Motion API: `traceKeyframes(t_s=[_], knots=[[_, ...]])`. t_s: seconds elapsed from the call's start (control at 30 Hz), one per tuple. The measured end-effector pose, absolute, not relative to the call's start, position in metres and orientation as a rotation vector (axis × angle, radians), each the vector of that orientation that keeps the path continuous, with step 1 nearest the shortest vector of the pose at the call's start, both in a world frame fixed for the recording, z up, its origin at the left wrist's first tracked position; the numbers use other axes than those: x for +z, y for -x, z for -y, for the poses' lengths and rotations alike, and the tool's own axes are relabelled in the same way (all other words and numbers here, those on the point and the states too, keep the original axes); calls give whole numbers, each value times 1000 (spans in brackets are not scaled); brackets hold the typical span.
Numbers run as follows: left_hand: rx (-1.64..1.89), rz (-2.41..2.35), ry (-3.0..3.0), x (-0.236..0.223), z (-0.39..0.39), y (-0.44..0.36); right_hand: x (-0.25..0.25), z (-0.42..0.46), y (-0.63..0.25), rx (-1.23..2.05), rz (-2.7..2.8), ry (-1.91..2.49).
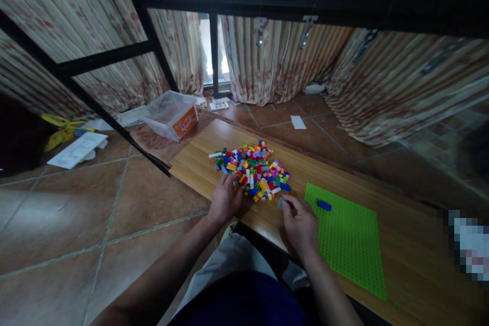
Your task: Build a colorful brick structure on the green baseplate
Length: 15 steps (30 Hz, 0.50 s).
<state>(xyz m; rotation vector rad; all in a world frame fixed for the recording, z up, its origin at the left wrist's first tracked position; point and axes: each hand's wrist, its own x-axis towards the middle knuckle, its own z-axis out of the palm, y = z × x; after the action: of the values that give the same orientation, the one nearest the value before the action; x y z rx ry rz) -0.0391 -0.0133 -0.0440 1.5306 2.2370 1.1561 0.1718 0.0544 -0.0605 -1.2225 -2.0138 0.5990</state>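
A heap of small multicoloured toy building bricks [250, 165] lies on the wooden table. At the heap's near left edge is my left hand [226, 197], its fingers curled down among the bricks; whatever they hold is hidden. My right hand [301, 223] is closed in a pinch on a small grey brick [280, 203], just right of the heap. Beside that hand lies a bright green studded baseplate [351, 239]. One dark blue brick [324, 206] sits near the plate's far left corner.
The low wooden table [214, 137] runs across in front of my knees. Beyond its left end stands a clear plastic box [160, 114] with an orange label. Black metal bars [275, 2] cross ahead, with striped curtains [275, 61] behind. White packaging [78, 148] lies on the tiled floor.
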Motion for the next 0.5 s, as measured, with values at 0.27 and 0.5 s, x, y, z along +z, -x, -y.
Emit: traceKeyframes(t_s=[0.27, 0.5], knots=[[1277, -2177, -1618, -56, 22, 45, -49, -71, -119, 449, 2297, 1175], [1303, -2171, -1685, -56, 30, 52, -50, -72, -108, 363, 2307, 1231]])
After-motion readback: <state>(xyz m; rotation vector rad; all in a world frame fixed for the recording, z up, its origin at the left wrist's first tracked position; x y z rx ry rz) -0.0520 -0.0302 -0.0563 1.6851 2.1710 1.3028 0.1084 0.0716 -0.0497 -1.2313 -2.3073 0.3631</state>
